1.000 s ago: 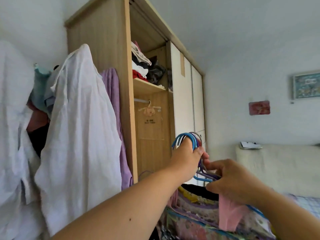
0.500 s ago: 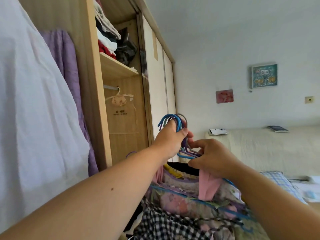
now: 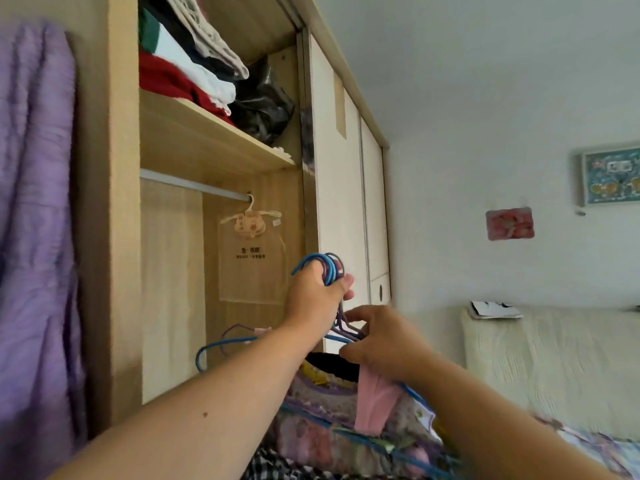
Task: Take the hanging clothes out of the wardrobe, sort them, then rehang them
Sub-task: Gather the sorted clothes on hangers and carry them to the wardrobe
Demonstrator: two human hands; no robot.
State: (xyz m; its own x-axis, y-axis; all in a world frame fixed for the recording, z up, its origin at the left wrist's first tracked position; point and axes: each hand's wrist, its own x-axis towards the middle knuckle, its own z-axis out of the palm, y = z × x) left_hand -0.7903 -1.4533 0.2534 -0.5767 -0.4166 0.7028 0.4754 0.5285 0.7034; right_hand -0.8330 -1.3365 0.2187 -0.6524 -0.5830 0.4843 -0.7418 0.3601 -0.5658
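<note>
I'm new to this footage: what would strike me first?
Centre frame, the left hand grips a bunch of blue and purple hanger hooks, patterned clothes dangling below, while the right hand pinches the hanger necks just beneath. Behind, the wardrobe rail carries only one small hanger, under a shelf of folded clothes.

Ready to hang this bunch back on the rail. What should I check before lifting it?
1. Left hand grips the hanger hooks: ok.
2. Right hand holds the hanger necks below: ok.
3. Rail has free space beside the small hanger: ok.
4. Sliding door clear of the open bay: ok.
5. Hooks all face one way: cannot tell.
6. Clothes seated on their hangers: cannot tell.
</note>
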